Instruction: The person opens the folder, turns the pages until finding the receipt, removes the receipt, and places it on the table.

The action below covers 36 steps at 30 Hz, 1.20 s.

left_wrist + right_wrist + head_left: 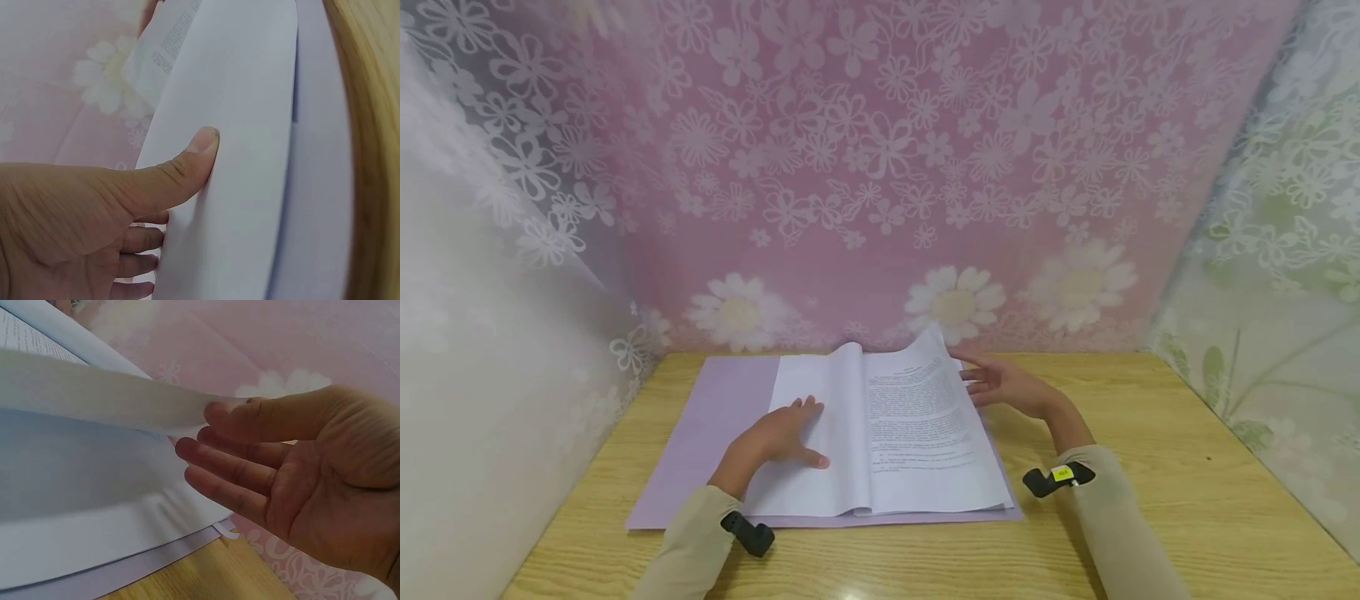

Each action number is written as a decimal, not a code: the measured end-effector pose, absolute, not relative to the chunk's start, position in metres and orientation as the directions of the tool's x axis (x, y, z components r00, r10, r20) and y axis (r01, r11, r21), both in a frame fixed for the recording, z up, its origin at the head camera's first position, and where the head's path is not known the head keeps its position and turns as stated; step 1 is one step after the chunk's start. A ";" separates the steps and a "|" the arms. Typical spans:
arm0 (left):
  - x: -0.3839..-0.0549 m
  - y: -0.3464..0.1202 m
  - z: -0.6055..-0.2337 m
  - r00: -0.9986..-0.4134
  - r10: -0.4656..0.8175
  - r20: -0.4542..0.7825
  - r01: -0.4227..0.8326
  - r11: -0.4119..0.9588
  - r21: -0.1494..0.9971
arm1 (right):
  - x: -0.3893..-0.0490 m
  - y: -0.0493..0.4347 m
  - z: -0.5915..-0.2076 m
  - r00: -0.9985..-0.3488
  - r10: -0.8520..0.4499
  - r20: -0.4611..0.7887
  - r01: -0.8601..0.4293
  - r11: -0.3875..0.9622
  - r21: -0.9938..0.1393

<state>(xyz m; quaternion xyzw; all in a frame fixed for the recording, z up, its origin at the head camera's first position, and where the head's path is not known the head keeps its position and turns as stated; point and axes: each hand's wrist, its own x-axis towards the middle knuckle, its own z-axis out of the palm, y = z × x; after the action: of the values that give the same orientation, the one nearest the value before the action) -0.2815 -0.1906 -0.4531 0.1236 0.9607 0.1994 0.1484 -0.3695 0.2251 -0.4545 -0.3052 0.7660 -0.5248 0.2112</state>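
Head view shows the left hand (778, 435) resting on white sheets (801, 493), thumb apart from its fingers. The right hand (1009, 388) pinches a lifted printed page (913, 417).

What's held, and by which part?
The right hand holds a page by its right edge, near the far corner; the left hand rests on paper.

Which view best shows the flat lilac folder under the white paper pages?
Head view: the lilac folder lies open, its left side broadly exposed beyond the white paper pages. Left wrist: just a strip beside the pages. Right wrist: only a narrow strip between pages and yellowish wooden table.
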 end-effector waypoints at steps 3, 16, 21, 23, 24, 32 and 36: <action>-0.283 -0.192 -0.453 -0.923 0.300 -0.240 0.180 0.889 0.420 | -0.368 0.224 -0.452 -0.676 -0.736 -0.029 -0.229 0.247 -0.942; -0.282 -0.197 -0.452 -0.931 0.305 -0.202 0.193 0.879 0.436 | -0.364 0.207 -0.452 -0.597 -0.801 -0.042 -0.246 0.233 -0.941; -0.281 -0.197 -0.449 -0.934 0.301 -0.192 0.188 0.872 0.452 | -0.356 0.197 -0.444 -0.617 -0.785 -0.061 -0.287 0.296 -0.911; -0.281 -0.197 -0.449 -0.934 0.303 -0.189 0.188 0.868 0.460 | -0.353 0.192 -0.442 -0.624 -0.779 -0.060 -0.315 0.321 -0.893; -0.281 -0.197 -0.448 -0.934 0.304 -0.187 0.188 0.865 0.465 | -0.351 0.190 -0.440 -0.627 -0.777 -0.060 -0.326 0.331 -0.885; -0.284 -0.197 -0.445 -0.931 0.326 -0.163 0.216 0.853 0.474 | -0.342 0.175 -0.437 -0.657 -0.750 -0.076 -0.381 0.418 -0.825; -0.283 -0.196 -0.440 -0.929 0.344 -0.137 0.244 0.846 0.475 | -0.338 0.167 -0.438 -0.666 -0.740 -0.090 -0.393 0.451 -0.801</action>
<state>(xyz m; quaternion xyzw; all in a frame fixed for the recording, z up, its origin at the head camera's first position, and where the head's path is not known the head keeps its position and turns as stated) -0.2827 -0.1958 -0.4399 0.1540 0.9545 0.2311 0.1089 -0.3382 0.1669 -0.4381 -0.3444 0.8229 -0.3947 0.2199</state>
